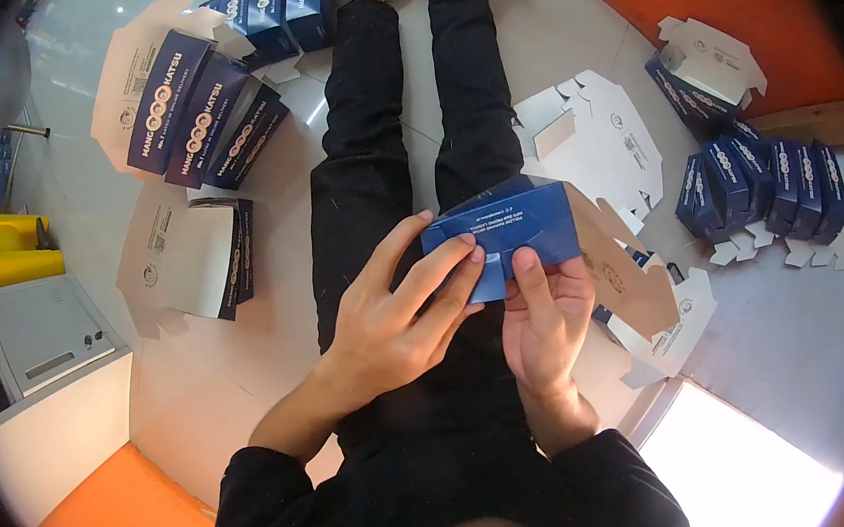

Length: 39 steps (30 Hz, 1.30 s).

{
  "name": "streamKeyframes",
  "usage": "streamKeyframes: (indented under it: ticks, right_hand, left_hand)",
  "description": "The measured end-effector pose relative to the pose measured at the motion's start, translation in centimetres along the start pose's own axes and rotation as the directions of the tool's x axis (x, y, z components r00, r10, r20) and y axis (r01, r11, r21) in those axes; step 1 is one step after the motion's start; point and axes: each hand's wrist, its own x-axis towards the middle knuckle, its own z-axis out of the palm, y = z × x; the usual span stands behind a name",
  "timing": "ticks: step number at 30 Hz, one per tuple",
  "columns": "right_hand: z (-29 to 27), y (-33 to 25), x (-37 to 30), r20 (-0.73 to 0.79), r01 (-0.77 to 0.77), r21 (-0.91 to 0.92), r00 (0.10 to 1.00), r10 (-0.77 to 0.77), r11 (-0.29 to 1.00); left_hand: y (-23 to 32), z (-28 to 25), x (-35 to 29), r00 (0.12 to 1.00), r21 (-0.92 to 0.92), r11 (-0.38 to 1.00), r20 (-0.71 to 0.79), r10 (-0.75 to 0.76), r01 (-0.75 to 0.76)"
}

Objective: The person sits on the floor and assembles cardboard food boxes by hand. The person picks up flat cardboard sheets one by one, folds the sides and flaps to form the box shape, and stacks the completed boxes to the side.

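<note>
Over my lap I hold a blue cardboard box (539, 218), partly folded, with its tan-lit inner lid flap (635, 290) hanging out to the right. My left hand (397, 316) grips its left side, the fingertips pressed on the blue end panel near a slot. My right hand (551, 322) pinches the lower right edge, thumb in front and the other fingers mostly hidden behind the panel. Just beyond the box lies an unfolded white carton sheet (602, 137). Beside my right wrist another partly opened carton (683, 321) rests on the floor.
My outstretched legs (364, 168) lie on the tiled floor. Several blue cartons (198, 112) are stacked at left, with an open one (195, 253) nearer. More folded boxes (766, 183) stand at right. A grey cabinet (52, 331) and yellow object (19, 249) are at far left.
</note>
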Motion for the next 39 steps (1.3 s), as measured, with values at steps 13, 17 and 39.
streamKeyframes:
  ticks: [13,17,39]
  right_hand:
    - [-2.7,-0.4,-0.6,0.024,-0.100,-0.111,0.994,0.103,0.989]
    - [-3.0,-1.3,-0.4,0.019,0.193,-0.389,0.979,-0.201,0.901]
    - [-5.6,-4.0,2.9,0.308,0.473,-0.799,0.852,-0.423,0.371]
  left_hand:
    - [-0.2,-0.8,3.0,0.995,-0.152,0.985,0.059,-0.077,0.086]
    - [-1.3,1.1,5.1,0.994,-0.228,0.973,0.105,-0.023,0.047]
    - [-2.2,1.2,5.5,0.974,-0.290,0.956,0.204,0.100,-0.038]
